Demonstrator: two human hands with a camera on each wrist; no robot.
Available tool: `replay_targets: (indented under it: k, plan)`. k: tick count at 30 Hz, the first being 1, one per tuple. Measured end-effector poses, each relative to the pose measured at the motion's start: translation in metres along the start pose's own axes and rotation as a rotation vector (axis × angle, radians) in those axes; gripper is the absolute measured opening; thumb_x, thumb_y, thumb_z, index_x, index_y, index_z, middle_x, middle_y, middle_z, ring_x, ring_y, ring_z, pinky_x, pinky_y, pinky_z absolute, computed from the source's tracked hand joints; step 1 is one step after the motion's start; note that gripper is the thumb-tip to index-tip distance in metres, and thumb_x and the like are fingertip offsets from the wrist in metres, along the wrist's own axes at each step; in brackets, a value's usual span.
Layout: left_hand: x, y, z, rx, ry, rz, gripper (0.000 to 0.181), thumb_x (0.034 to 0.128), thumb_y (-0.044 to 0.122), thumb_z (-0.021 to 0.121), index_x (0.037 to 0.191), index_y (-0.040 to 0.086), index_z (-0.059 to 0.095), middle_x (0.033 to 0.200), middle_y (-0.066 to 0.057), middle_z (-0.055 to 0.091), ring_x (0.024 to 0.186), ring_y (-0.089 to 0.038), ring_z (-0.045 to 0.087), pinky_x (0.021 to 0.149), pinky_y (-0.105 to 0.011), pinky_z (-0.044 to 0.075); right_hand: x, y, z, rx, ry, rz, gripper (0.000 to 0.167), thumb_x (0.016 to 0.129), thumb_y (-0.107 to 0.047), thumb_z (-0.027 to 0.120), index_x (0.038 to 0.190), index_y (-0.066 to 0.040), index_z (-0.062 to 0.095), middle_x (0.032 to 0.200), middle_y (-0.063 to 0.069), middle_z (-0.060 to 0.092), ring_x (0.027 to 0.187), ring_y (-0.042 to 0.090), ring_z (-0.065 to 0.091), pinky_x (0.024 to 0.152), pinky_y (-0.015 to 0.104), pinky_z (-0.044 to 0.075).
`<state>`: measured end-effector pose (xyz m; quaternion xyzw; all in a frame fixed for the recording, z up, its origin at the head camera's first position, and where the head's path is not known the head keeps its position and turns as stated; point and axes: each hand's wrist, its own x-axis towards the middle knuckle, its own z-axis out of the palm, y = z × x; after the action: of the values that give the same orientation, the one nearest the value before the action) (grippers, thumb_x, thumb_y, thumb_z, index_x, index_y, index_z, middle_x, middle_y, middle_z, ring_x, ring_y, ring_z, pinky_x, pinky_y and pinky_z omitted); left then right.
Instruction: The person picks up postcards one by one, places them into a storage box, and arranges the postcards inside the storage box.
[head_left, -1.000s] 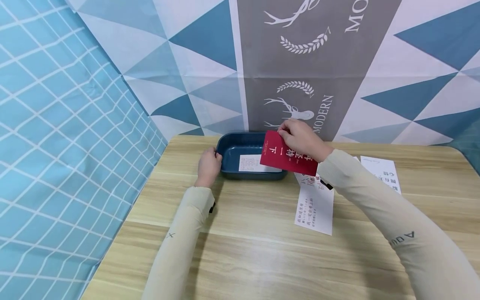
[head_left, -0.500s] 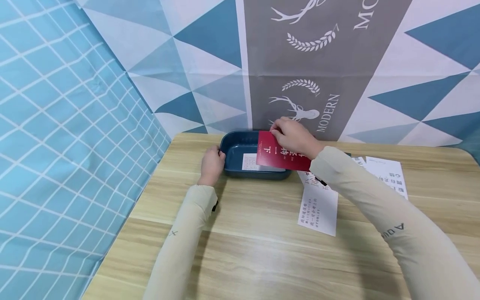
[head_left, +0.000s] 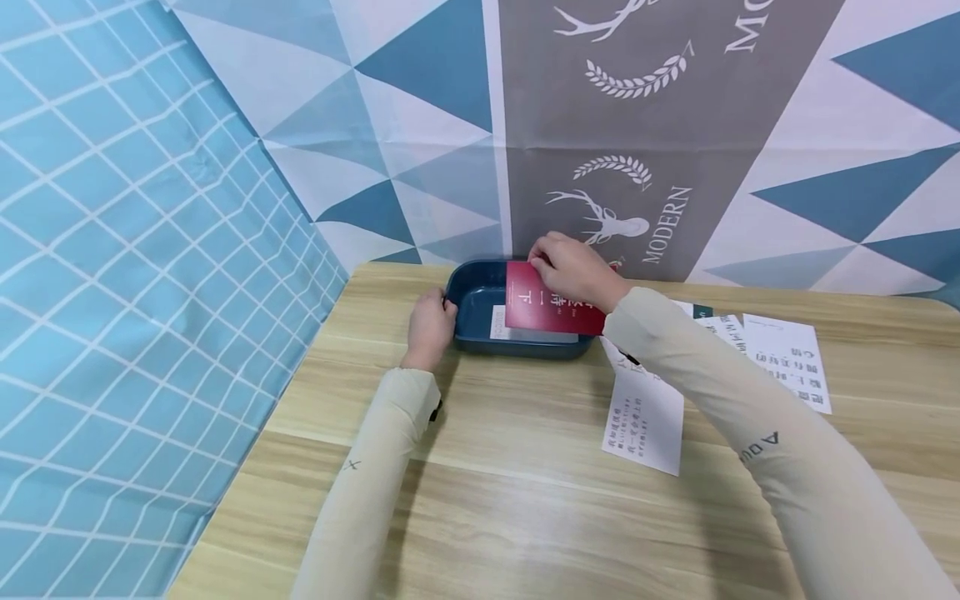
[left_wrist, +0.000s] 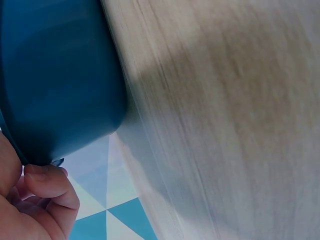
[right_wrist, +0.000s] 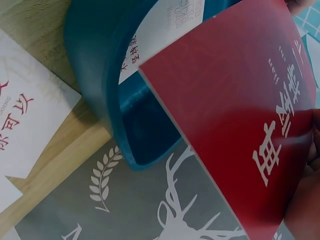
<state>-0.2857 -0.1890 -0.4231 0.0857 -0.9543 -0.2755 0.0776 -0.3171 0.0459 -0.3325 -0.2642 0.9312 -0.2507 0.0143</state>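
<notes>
A dark blue dish (head_left: 474, 321) stands near the table's back edge with a white card (head_left: 498, 323) lying in it. The left hand (head_left: 431, 327) grips the dish's left end; in the left wrist view that hand (left_wrist: 42, 200) has its fingers curled at the rim of the dish (left_wrist: 60, 75). Above the dish's right part, the right hand (head_left: 576, 271) pinches a red card (head_left: 551, 304) with white characters by its far edge. The right wrist view shows the red card (right_wrist: 220, 95) tilted over the dish (right_wrist: 90, 65), with the fingers (right_wrist: 312, 165) at its edge.
White printed cards (head_left: 647, 421) (head_left: 787, 354) lie on the wooden table (head_left: 510, 500) right of the dish, some overlapping and partly under the right sleeve. A patterned cloth (head_left: 420, 108) hangs behind, and a blue checked cloth (head_left: 150, 275) hangs at the left.
The red card in the right hand has moved left, further over the dish. The left hand keeps its grip on the dish, and the head view has shifted slightly.
</notes>
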Motion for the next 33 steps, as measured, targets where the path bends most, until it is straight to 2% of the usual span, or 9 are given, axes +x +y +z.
replay_targets:
  k: [14, 27, 33]
  plan:
    - [0.000, 0.004, 0.003, 0.005, 0.012, 0.016, 0.022, 0.0938, 0.015, 0.045, 0.106, 0.001, 0.057, 0.102, -0.017, 0.061, 0.092, -0.030, 0.057, 0.085, -0.041, 0.048, 0.012, 0.000, 0.018, 0.001, -0.020, -0.022, 0.026, 0.093, -0.022, 0.053, 0.113, -0.006, 0.059, 0.108, 0.011, 0.056, 0.095, 0.023, 0.053, 0.090, 0.038, 0.048]
    - [-0.001, 0.006, -0.001, 0.004, -0.009, -0.015, 0.024, 0.0949, 0.016, 0.045, 0.111, 0.002, 0.056, 0.108, -0.016, 0.060, 0.095, -0.029, 0.056, 0.089, -0.041, 0.047, 0.017, 0.002, 0.028, 0.008, -0.010, -0.034, 0.026, 0.093, -0.023, 0.054, 0.113, -0.007, 0.058, 0.108, 0.010, 0.056, 0.095, 0.023, 0.054, 0.091, 0.039, 0.048]
    - [0.000, 0.003, 0.000, -0.004, -0.009, -0.027, 0.024, 0.0949, 0.016, 0.045, 0.111, 0.002, 0.056, 0.107, -0.016, 0.059, 0.095, -0.029, 0.055, 0.090, -0.041, 0.047, 0.017, 0.004, 0.038, 0.013, -0.042, -0.045, 0.025, 0.093, -0.022, 0.053, 0.112, -0.007, 0.059, 0.107, 0.010, 0.056, 0.094, 0.023, 0.055, 0.091, 0.040, 0.048]
